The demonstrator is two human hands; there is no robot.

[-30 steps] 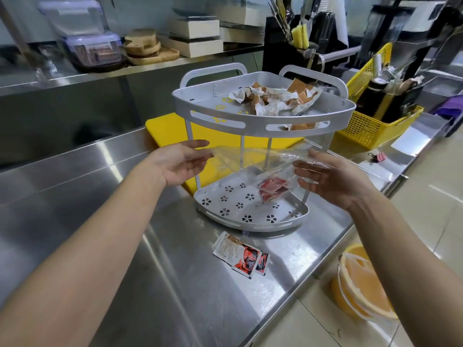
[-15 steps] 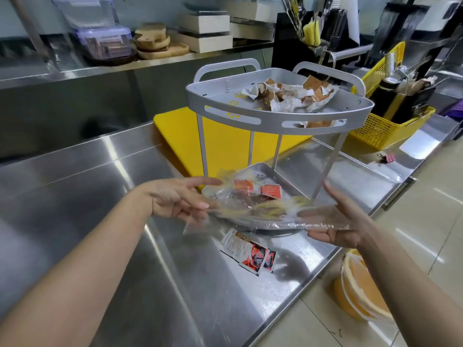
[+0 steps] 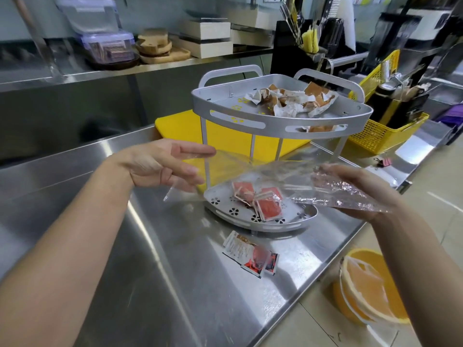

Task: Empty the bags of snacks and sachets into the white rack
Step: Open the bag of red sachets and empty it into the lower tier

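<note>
Stretching a clear bag [image 3: 288, 179] between them, the hands stood well apart above the lower shelf of the white rack [image 3: 238, 120]. The right hand [image 3: 355, 196] lay flat under the bag, fingers nearly straight. The left hand [image 3: 160, 169] touched its other edge; whether it pinched, I could not tell. Red sachets [image 3: 263, 202] lay on the lower shelf, brown packets [image 3: 293, 101] on the upper, loose sachets [image 3: 250, 256] on the steel counter [image 3: 175, 284] in front.
</note>
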